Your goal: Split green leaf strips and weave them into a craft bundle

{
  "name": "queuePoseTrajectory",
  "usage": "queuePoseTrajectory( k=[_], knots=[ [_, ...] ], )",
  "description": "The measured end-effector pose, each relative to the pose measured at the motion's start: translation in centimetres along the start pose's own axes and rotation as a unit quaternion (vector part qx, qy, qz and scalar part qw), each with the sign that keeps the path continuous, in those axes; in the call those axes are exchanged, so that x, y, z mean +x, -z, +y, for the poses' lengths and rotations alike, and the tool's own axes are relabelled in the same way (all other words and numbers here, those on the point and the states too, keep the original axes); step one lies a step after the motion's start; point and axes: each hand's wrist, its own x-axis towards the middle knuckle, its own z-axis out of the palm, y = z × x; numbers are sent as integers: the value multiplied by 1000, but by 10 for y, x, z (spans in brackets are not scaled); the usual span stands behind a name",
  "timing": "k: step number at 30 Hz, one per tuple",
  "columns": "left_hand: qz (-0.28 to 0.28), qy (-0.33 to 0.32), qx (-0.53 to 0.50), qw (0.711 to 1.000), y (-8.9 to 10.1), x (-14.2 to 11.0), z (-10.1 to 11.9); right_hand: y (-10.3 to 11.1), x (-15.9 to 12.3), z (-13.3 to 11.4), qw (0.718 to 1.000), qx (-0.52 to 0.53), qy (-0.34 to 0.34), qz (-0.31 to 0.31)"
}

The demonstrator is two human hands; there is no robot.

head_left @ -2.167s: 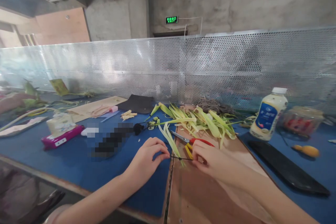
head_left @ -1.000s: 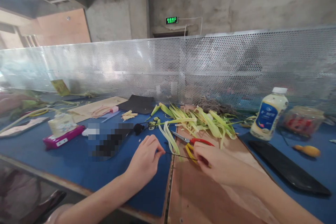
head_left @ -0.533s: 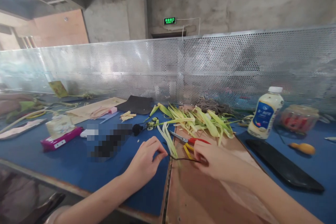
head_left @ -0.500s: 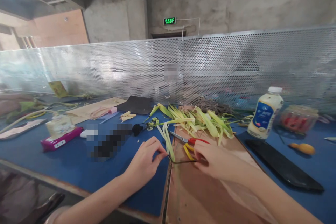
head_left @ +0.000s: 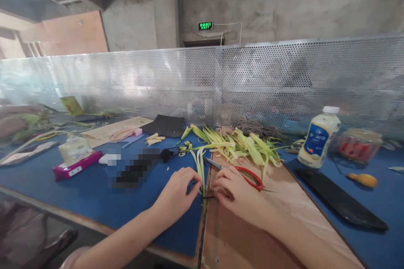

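1. The right hand (head_left: 241, 197) has come in toward the left hand (head_left: 179, 189); half a second ago a longer stretch of thin black flexible cord (head_left: 208, 197) spanned a wider gap between them.
2. The metal scissors with a red looped handle (head_left: 252, 178) now show more of that loop just beyond the right hand; their yellow part, visible earlier, is out of sight.
3. The left thumb and forefinger curve close together beside the cord; whether they pinch it I cannot tell.
4. The right fingers are bent and slightly parted, with the cord reaching the thumb side; a firm hold cannot be made out.
5. The cord lies between both sets of fingertips, crossing the lower part of a slim bundle of pale green leafy strips (head_left: 200, 166).
6. That bundle extends away from the grip, toward the heaped yellow-green husk-like leaves (head_left: 249, 147).
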Motion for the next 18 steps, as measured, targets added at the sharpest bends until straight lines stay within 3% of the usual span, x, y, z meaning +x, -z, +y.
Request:
queuePoseTrajectory(
  k=[5,10,14,18],
  knots=[
    [0,22,-55,998,2,1,3,-14,4,-11,1000,10,15,-6],
    [-13,27,-109,994,3,0,7,-10,4,-15,1000,8,-4,10],
    [28,85,-125,988,3,0,6,-8,4,-18,999,-4,-21,32],
    [12,132,-164,977,5,-3,9,-11,4,-21,998,-22,-40,49]
  ],
)
